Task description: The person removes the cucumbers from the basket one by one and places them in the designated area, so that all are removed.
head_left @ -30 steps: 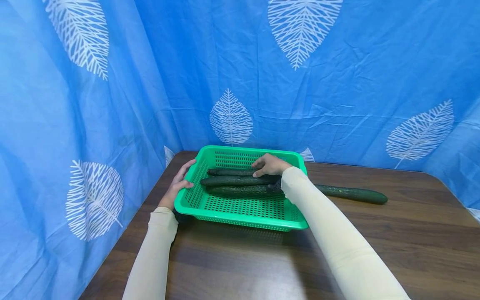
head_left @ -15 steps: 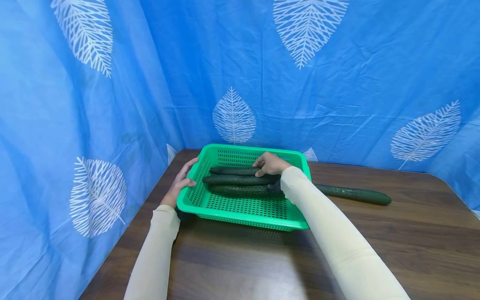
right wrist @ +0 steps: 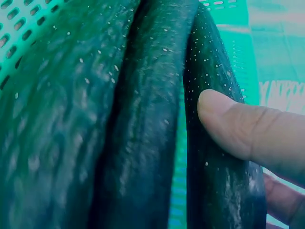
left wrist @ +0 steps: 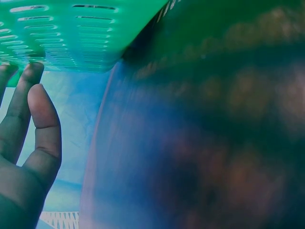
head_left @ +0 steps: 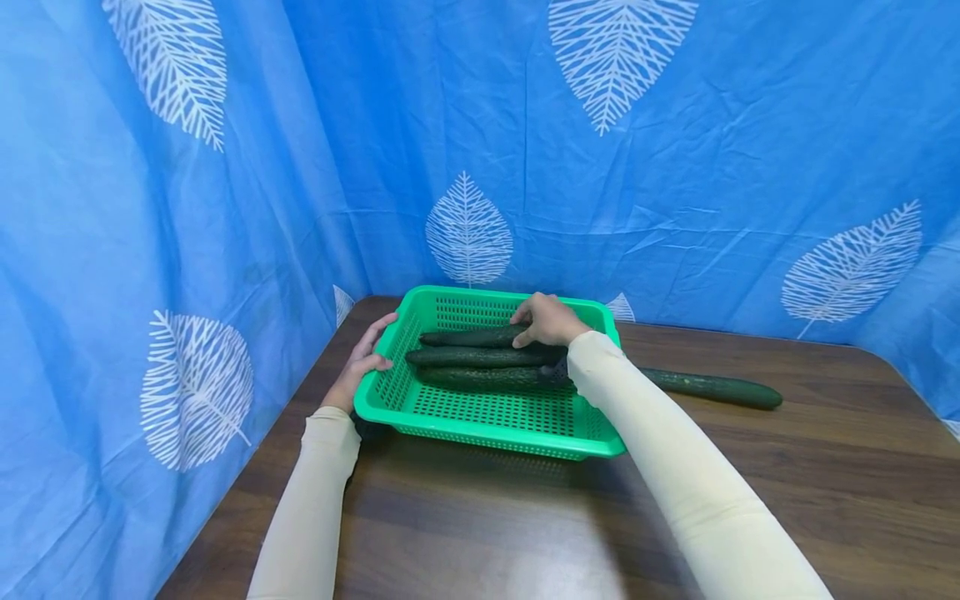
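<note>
A green plastic basket stands on the table, with three dark green cucumbers side by side in it. My left hand holds the basket's left end, thumb over the rim; in the left wrist view its fingers touch the slotted wall. My right hand grips the farthest cucumber, which tilts up slightly toward the hand. The right wrist view shows the thumb pressed against its skin. The middle cucumber and the nearest cucumber lie in the basket, their right ends partly hidden by my right arm.
Another cucumber lies on the brown wooden table to the right of the basket, its left part hidden behind my sleeve. A blue curtain with white leaf prints hangs behind and at the left.
My right hand has risen a little and shifted slightly right, and the near-hand end of the farthest cucumber has come up with it. My left hand stays on the basket.
</note>
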Motion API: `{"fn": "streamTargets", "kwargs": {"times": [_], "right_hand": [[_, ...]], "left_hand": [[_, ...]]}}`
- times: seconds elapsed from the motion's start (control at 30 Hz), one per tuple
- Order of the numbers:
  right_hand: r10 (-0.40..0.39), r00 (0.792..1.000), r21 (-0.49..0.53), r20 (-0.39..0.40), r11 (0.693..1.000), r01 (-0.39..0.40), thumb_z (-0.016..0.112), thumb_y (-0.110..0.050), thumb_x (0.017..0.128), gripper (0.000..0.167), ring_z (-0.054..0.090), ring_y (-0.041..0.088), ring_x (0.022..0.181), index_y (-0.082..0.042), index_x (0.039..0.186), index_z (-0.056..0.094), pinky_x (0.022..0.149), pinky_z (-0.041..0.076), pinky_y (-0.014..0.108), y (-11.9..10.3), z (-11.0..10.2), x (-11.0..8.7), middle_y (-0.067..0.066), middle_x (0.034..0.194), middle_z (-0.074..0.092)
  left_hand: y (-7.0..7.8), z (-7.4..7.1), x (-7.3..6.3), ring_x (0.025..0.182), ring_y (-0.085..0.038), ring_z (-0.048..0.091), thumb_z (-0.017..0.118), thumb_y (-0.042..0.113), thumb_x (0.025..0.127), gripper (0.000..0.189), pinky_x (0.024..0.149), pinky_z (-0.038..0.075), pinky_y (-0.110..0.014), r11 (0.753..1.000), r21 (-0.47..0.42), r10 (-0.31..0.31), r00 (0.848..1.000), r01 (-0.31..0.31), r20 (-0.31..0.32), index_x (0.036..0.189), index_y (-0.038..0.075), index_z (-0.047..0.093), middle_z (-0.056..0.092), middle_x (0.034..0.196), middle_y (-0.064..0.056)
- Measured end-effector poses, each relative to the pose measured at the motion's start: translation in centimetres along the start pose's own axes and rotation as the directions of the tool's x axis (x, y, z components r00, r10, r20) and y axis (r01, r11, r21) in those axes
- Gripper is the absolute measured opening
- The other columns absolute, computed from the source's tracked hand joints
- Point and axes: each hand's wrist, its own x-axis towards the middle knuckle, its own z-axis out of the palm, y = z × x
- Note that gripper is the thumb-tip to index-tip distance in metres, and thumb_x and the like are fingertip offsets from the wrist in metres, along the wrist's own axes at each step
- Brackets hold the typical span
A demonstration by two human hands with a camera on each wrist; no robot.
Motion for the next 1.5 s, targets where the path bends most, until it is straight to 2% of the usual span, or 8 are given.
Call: {"fn": "streamTargets", "kwargs": {"times": [0.07,0.17,0.43,0.6,0.77,1.07,1.33,1.5], "right_hand": [[-0.011,0.999,0.002,-0.03,1.0,0.011,0.085,-0.01,0.093,0.042,0.061,0.04,0.133,0.002,0.132,0.076,0.109,0.056,0.056,-0.2,-0.3,-0.3,0.021,0.141,0.068],[-0.023,0.997,0.006,-0.067,1.0,0.023,0.087,-0.01,0.091,0.042,0.063,0.04,0.131,0.001,0.131,0.077,0.108,0.056,0.056,-0.3,-0.8,-0.8,0.02,0.14,0.07],[-0.058,0.989,0.028,-0.134,0.998,0.062,0.091,-0.011,0.087,0.04,0.069,0.037,0.119,-0.002,0.125,0.081,0.098,0.061,0.055,-0.7,-1.9,-2.1,0.018,0.132,0.074],[-0.087,0.982,0.013,-0.168,0.996,0.09,0.091,-0.013,0.086,0.038,0.07,0.037,0.115,-0.003,0.121,0.083,0.098,0.06,0.055,-0.6,-2.4,-3.0,0.017,0.128,0.076],[-0.095,0.975,0.001,-0.203,0.995,0.098,0.092,-0.015,0.085,0.037,0.071,0.036,0.112,-0.004,0.119,0.084,0.096,0.06,0.055,-0.6,-2.9,-4.0,0.016,0.124,0.078],[-0.106,0.964,0.032,-0.242,0.993,0.118,0.092,-0.016,0.086,0.038,0.07,0.037,0.117,-0.004,0.121,0.083,0.097,0.06,0.057,-1.2,-4.0,-6.2,0.015,0.121,0.079],[-0.089,0.96,0.089,-0.266,0.989,0.116,0.092,-0.017,0.086,0.037,0.07,0.031,0.11,-0.006,0.121,0.084,0.091,0.06,0.052,-1.5,-4.7,-8.0,0.013,0.12,0.08],[-0.1,0.955,0.116,-0.279,0.984,0.136,0.092,-0.019,0.087,0.037,0.071,0.031,0.113,-0.006,0.12,0.084,0.091,0.062,0.051,-1.6,-5.0,-9.3,0.012,0.12,0.08]], "left_hand": [[0.1,0.0,-0.1,0.12,-0.01,0.061,0.042,-0.003,0.091,0.084,0.102,0.055,-0.027,1.0,-0.006,0.009,1.0,-0.009,0.002,0.169,-0.006,0.012,0.051,0.145,0.001],[0.1,0.0,-0.2,0.12,-0.01,0.061,0.042,-0.003,0.091,0.084,0.1,0.056,-0.027,1.0,-0.008,0.012,1.0,-0.012,-0.004,0.169,-0.006,0.014,0.053,0.143,0.004],[0.2,-0.1,-0.1,0.122,-0.009,0.06,0.04,-0.004,0.091,0.083,0.101,0.055,-0.026,1.0,-0.005,0.024,1.0,-0.024,-0.002,0.169,-0.007,0.014,0.05,0.147,0.003],[0.2,0.0,-0.1,0.122,-0.01,0.06,0.04,-0.004,0.091,0.083,0.101,0.055,-0.027,1.0,-0.011,0.026,1.0,-0.026,0.013,0.169,-0.007,0.013,0.051,0.146,0.003],[0.3,0.1,0.0,0.122,-0.009,0.059,0.04,-0.003,0.09,0.084,0.103,0.054,-0.027,1.0,-0.004,0.003,1.0,-0.003,-0.003,0.17,-0.006,0.012,0.047,0.148,0.0],[0.3,0.1,-0.1,0.121,-0.009,0.06,0.04,-0.005,0.09,0.083,0.099,0.054,-0.025,1.0,-0.011,0.021,1.0,-0.021,-0.008,0.168,-0.009,0.013,0.05,0.147,0.001],[0.2,0.1,0.0,0.122,-0.008,0.06,0.04,-0.005,0.089,0.084,0.101,0.054,-0.025,1.0,-0.005,0.014,1.0,-0.014,-0.015,0.169,-0.009,0.013,0.049,0.147,0.002],[0.1,0.1,0.0,0.122,-0.008,0.06,0.04,-0.004,0.089,0.084,0.101,0.054,-0.025,1.0,-0.003,0.004,1.0,-0.004,-0.014,0.169,-0.008,0.012,0.047,0.148,0.002]]}}
